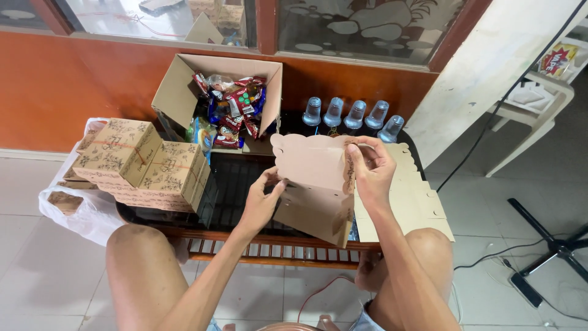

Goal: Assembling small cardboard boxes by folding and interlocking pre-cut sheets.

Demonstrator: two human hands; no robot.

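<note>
Knees frame the bottom of the view, bare and spread, and both forearms reach forward between them to a half-folded cardboard box point(313, 184). The left hand point(262, 199) pinches the box's lower left edge, thumb on top and fingers curled beneath. The right hand point(372, 171) grips the upper right corner, its fingers wrapped over a flap with dark printed ornament. The box is pale pinkish-brown card, plain on the inner face that shows, with a scalloped top edge; it is held tilted just above the dark glass table point(229, 190), whose wooden slatted rail runs below the hands.

Just right of the right hand's fingers lies one stack of flat unfolded box blanks point(407, 205), the same pale card; how many sheets it holds cannot be told. Left of the left hand's fingers sit finished boxes point(144, 162), brown with dark floral print; two show clearly on top, with more beneath and a white plastic bag point(86, 214) under them.

Beyond the fingers stands one open carton point(184, 86) full of wrapped snacks point(231, 107) in red, blue and green. To its right, five small sealed water cups point(352, 116) line up against the orange wall.
</note>
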